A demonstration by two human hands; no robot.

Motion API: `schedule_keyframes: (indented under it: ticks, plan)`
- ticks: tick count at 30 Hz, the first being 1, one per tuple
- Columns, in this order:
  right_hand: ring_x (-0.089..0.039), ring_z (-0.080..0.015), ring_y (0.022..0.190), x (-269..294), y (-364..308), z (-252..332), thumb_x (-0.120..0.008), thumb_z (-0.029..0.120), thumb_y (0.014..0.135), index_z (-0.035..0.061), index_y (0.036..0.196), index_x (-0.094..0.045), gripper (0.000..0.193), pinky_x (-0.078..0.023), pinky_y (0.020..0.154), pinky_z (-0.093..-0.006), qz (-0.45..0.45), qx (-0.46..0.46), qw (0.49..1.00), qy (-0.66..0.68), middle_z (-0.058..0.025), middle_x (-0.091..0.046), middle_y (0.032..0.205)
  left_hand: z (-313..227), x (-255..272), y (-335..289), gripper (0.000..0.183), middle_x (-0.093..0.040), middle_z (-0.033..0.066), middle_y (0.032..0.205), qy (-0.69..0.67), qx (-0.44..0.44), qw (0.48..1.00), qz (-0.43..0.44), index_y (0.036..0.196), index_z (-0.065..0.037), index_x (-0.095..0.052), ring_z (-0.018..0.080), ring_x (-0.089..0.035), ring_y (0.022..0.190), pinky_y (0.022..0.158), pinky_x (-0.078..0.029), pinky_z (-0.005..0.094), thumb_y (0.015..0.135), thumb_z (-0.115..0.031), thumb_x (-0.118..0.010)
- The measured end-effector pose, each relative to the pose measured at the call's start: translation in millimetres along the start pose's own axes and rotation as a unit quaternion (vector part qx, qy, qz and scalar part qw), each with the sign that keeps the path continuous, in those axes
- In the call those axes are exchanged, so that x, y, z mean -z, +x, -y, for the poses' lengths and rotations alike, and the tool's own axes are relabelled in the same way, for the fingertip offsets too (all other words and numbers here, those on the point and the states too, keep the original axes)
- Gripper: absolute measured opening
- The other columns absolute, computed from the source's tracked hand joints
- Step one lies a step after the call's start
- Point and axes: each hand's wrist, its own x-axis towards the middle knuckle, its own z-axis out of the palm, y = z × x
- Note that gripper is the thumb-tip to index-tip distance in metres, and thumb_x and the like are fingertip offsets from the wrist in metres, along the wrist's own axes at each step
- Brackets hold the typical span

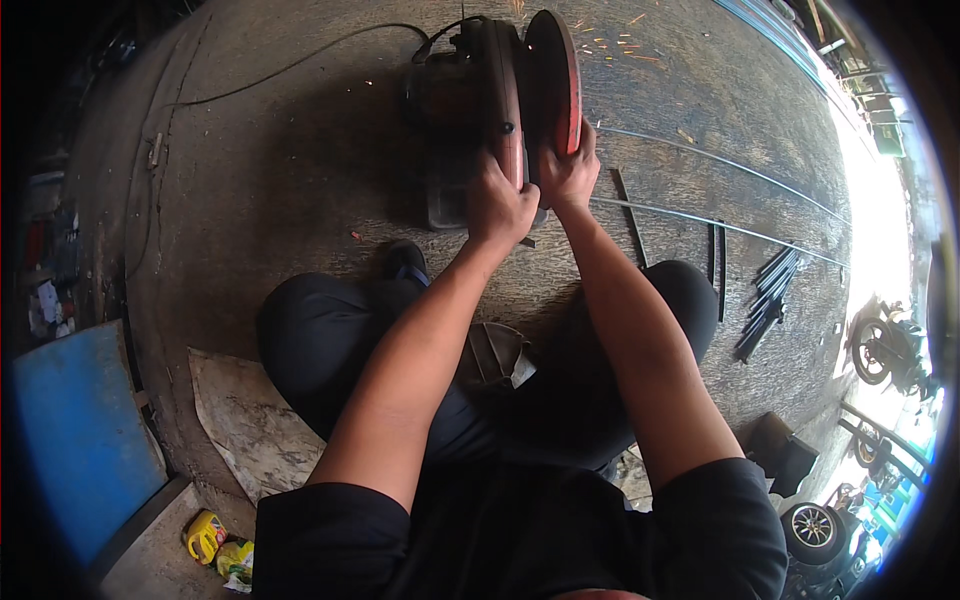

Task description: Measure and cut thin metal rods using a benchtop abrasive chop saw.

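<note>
In front of my crossed legs stands a cut-off saw with a dark motor, a black base (448,205) and a long reddish-brown cover (503,95). Beside the cover on its right is a round disc-shaped part with a red rim (569,85). My left hand (500,205) is closed at the near end of the cover. Right against the lower end of the red rim, my right hand (570,178) has its fingers curled; what they grip is hidden. Orange sparks (625,42) fly beyond the disc. A thin metal rod (720,225) runs rightward from near my right wrist.
Another rod (720,158) lies farther off. Dark metal strips (717,270) and a bundle of short rods (770,300) lie right. A cable (290,70) trails left from the saw. A blue panel (85,430) and yellow container (205,535) are at lower left; a motorcycle (885,350) is far right.
</note>
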Motion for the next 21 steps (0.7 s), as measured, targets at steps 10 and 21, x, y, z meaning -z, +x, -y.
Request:
schedule_keyframes:
  ticks: [10, 21]
  plan:
    - [-0.063, -0.0438, 0.088, 0.6, -0.5, 1.7, -0.067, 0.018, 0.077, 0.0067, 0.126, -0.046, 0.055, -0.051, 0.074, -0.0473, 0.004, -0.018, 1.000, 0.001, -0.0213, -0.064, 0.103, 1.7, 0.4, 0.6, 0.065, -0.058, 0.0325, 0.102, 0.012, -0.026, 1.000, 0.003, 0.123, 0.010, -0.040, 0.0474, -0.059, 0.095, 0.084, -0.050, 0.0475, 0.067, -0.010, -0.068]
    - [-0.062, -0.0444, 0.089, 2.1, 0.4, 4.6, -0.066, 0.020, 0.078, 0.0071, 0.125, -0.048, 0.052, -0.051, 0.075, -0.0478, 0.005, -0.032, 0.999, 0.011, -0.0227, -0.064, 0.101, 0.7, 0.6, -0.3, 0.065, -0.058, 0.0328, 0.102, 0.024, -0.002, 1.000, 0.014, 0.123, 0.010, -0.040, 0.0465, -0.059, 0.095, 0.084, -0.050, 0.0473, 0.068, -0.012, -0.068]
